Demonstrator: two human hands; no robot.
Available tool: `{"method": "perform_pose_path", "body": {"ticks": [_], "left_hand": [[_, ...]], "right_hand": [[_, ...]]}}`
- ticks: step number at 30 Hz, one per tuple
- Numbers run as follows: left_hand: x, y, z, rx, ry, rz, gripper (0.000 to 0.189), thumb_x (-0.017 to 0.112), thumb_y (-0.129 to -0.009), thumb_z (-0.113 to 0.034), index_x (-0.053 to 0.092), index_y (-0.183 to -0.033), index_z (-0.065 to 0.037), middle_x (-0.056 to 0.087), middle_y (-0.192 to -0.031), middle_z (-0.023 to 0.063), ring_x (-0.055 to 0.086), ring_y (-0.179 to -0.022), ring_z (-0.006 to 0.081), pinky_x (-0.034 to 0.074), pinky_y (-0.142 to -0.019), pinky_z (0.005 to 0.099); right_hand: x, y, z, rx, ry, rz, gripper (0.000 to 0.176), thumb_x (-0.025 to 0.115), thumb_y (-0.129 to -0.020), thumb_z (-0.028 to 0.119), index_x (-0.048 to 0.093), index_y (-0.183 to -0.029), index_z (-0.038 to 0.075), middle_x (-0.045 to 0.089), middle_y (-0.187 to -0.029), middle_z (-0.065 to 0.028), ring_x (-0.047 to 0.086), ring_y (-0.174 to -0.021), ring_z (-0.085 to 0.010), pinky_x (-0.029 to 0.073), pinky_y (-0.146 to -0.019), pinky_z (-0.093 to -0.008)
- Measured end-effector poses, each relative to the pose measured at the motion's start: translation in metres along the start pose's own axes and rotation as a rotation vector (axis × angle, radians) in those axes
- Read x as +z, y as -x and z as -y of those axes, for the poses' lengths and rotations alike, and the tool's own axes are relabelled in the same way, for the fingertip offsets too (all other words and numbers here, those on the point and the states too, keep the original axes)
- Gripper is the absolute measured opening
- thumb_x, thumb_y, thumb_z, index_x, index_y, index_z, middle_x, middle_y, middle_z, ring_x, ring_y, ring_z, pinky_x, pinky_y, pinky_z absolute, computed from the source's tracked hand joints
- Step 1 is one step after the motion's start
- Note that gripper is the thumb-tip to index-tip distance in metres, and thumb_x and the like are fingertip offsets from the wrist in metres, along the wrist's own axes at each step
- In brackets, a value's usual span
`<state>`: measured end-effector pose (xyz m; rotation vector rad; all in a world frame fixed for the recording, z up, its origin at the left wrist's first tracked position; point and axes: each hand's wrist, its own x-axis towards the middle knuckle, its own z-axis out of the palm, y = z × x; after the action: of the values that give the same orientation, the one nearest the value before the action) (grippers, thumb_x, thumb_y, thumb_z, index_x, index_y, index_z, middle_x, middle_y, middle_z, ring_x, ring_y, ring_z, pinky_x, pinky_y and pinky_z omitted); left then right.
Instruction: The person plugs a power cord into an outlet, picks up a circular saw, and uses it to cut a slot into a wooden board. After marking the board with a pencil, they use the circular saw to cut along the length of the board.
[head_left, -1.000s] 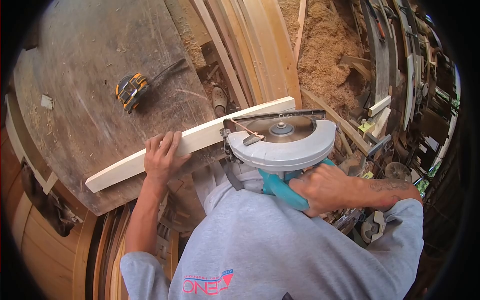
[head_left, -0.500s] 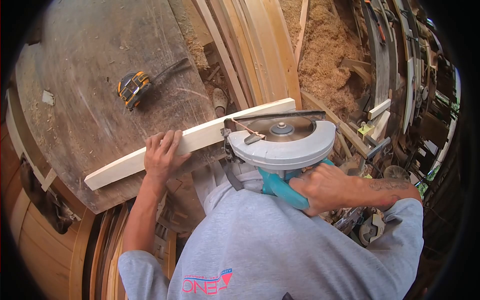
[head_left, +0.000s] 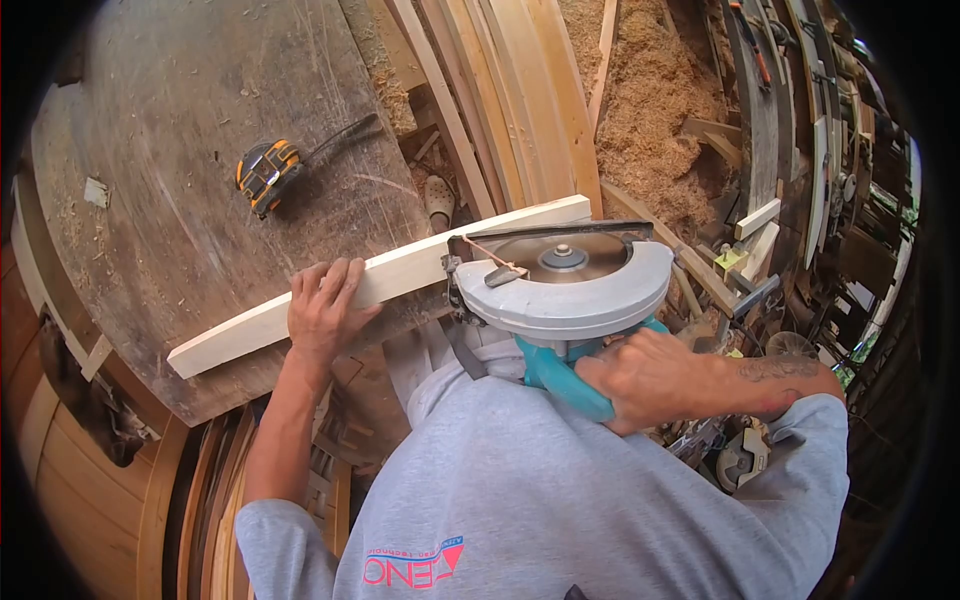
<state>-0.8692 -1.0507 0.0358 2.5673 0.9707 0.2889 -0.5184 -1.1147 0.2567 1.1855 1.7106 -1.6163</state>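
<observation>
- The left hand [head_left: 328,310], at 9 o'clock from the middle of the view, is partly curled over the pale wooden batten [head_left: 410,272], fingertips on its far edge and thumb along the near side.
- That batten slants from between 8 and 9 o'clock up to between 1 and 2, lying over the workbench [head_left: 180,260], with its right end jutting past the bench's edge.
- The right hand [head_left: 645,375], towards 4 o'clock, is wrapped firmly round the teal handle [head_left: 560,380] of the circular saw [head_left: 570,308].
- The saw sits at 3 o'clock beside the batten, its blade [head_left: 600,268] showing inside the silver housing; its front bracket overlaps the wood in this view, and I cannot tell whether the teeth touch it.
- An orange and black tape measure [head_left: 266,178] rests on the bench at 10 o'clock, apart from both hands.
- Long planks [head_left: 530,100] stretch away at 12 o'clock, with heaped wood shavings [head_left: 655,140] at about 1.
</observation>
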Motion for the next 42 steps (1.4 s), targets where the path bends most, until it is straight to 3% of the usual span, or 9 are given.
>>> {"method": "perform_pose_path", "body": {"ticks": [42], "left_hand": [[0.003, 0.002, 0.001, 0.001, -0.025, -0.020, 0.080, 0.089, -0.050, -0.029, 0.064, -0.125, -0.011, 0.062, -0.118, 0.0021, 0.059, -0.101, 0.0242, 0.046, -0.086, 0.0405]], "right_hand": [[0.003, 0.001, -0.008, -0.044, 0.000, -0.054, 0.024, 0.067, -0.072, 0.017, 0.060, -0.087, 0.000, 0.066, -0.066, -0.0221, 0.067, -0.060, -0.0415, 0.054, -0.056, -0.0515]]}}
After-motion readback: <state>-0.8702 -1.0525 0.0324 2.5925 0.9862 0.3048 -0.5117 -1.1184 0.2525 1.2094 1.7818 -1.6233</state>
